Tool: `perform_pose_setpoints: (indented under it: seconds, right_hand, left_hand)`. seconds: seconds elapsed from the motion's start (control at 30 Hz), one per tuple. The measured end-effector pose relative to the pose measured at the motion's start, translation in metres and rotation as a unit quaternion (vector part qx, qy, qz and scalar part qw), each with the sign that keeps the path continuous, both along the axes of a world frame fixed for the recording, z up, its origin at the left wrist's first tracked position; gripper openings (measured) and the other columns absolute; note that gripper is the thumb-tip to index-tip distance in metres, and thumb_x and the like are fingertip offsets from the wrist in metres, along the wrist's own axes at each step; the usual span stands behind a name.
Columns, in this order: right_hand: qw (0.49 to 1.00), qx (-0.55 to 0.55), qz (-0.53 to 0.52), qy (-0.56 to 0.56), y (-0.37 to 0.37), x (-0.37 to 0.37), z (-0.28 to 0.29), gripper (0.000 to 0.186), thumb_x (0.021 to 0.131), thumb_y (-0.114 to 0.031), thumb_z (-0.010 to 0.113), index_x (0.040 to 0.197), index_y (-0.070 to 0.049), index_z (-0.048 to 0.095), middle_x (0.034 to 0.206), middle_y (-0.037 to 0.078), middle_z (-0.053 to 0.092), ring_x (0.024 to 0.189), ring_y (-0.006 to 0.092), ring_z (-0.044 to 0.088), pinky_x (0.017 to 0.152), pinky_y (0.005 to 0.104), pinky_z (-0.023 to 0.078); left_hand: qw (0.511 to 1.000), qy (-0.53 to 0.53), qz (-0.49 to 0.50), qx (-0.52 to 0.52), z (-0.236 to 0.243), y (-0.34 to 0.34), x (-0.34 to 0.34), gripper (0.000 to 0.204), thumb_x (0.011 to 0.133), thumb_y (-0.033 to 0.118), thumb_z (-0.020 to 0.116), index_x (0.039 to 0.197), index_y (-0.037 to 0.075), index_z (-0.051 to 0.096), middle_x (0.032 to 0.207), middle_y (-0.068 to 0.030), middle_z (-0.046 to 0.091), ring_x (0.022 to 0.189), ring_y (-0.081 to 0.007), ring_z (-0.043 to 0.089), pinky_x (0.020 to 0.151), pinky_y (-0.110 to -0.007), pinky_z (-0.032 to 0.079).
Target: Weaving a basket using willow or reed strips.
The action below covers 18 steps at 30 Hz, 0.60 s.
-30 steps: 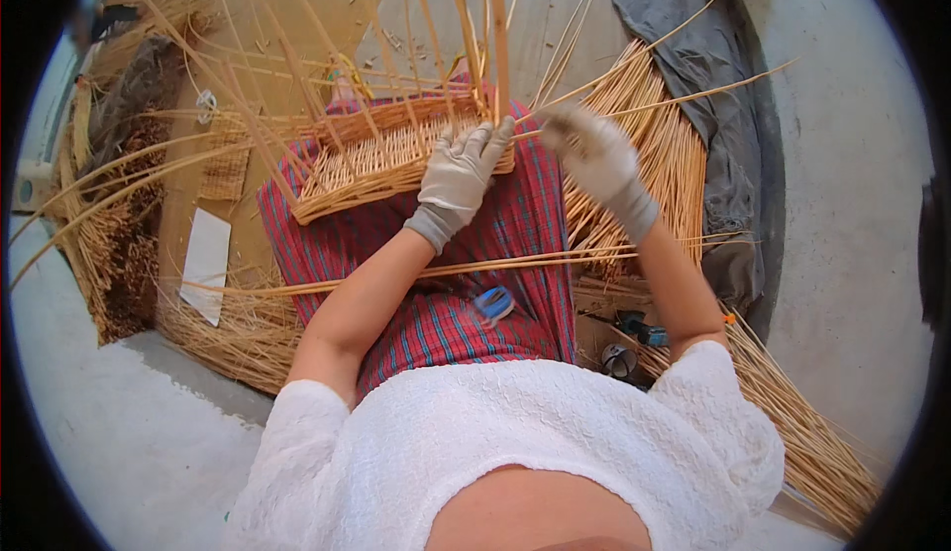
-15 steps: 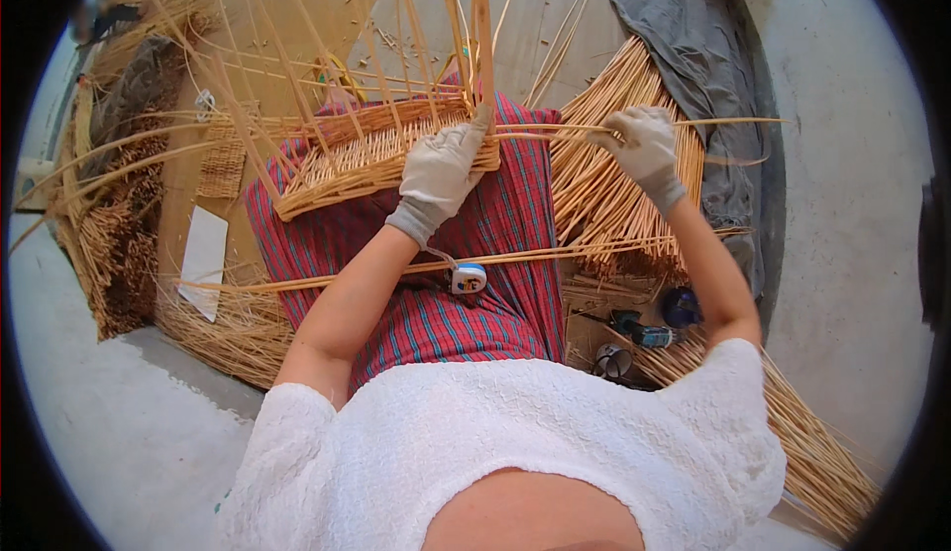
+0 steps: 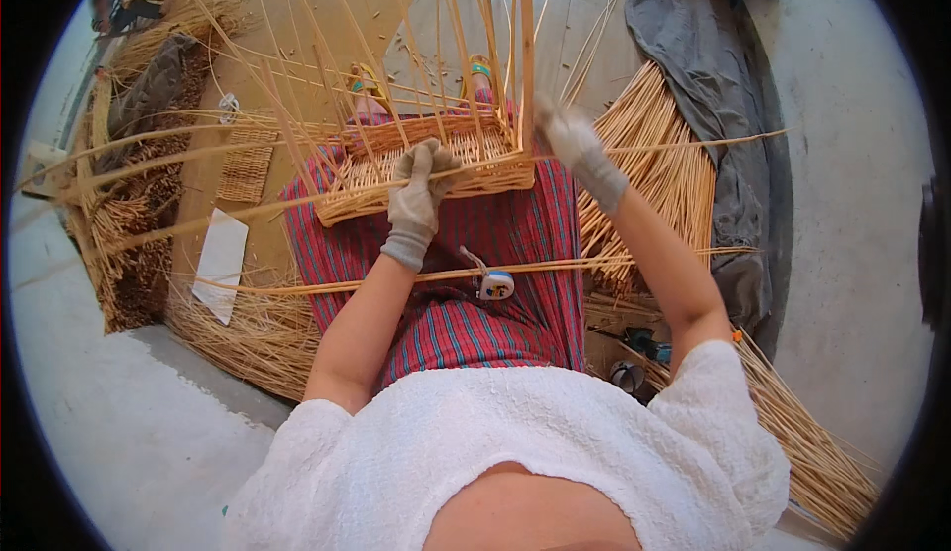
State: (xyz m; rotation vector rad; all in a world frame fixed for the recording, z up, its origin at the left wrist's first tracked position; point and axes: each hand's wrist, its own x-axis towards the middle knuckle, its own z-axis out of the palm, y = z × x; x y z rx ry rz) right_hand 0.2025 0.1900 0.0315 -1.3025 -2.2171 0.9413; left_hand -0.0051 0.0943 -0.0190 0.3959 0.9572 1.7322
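A half-woven wicker basket (image 3: pixel 426 182) with tall upright stakes rests across my lap on a red striped cloth (image 3: pixel 446 338). My left hand (image 3: pixel 418 199), in a pale work glove, is closed round a long willow rod (image 3: pixel 233 212) at the basket's near side; the rod runs out to the left. Beside the flat corner post (image 3: pixel 527 70), my right hand (image 3: pixel 573 143), gloved too, is smeared by motion and its fingers cannot be made out. Another long rod (image 3: pixel 693 143) stretches to the right past it.
A tape measure (image 3: pixel 495 285) lies on the cloth near loose rods. At right, a rod bundle (image 3: pixel 654 155) sits partly under grey fabric (image 3: pixel 684 41). On the left are dark bundles (image 3: pixel 149 194), a woven panel (image 3: pixel 248 166) and a white board (image 3: pixel 220 264). A metal cup (image 3: pixel 626 377) stands near my right elbow.
My right hand has moved left from the rods toward the corner post. My left hand has shifted from the corner along the near side, and rods now sweep across to the left.
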Motion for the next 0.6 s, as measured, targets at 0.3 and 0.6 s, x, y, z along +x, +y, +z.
perform_pose_setpoints:
  seconds: [0.3,0.6]
  right_hand:
    - [0.974,0.035,-0.161,-0.152,-0.029,-0.020,-0.014,0.055,0.076,-0.048,0.082,0.099,-0.002,0.063,0.097,0.018,0.063,0.091,0.0339,0.064,0.080,0.0423,0.051]
    - [0.940,0.165,-0.279,-0.102,-0.010,-0.044,-0.056,0.023,0.085,-0.030,0.069,0.095,-0.009,0.066,0.084,0.017,0.067,0.083,0.0392,0.066,0.071,0.0482,0.053]
  left_hand:
    - [0.946,0.292,-0.134,-0.034,0.068,0.052,-0.007,0.041,0.097,0.039,0.064,0.108,0.000,0.061,0.087,-0.0110,0.072,0.067,-0.0140,0.067,0.047,-0.025,0.052]
    - [0.794,0.559,-0.208,0.117,0.031,0.101,0.011,0.071,0.095,0.027,0.069,0.152,0.004,0.035,0.134,-0.0143,0.059,0.129,-0.0194,0.052,0.104,-0.035,0.046]
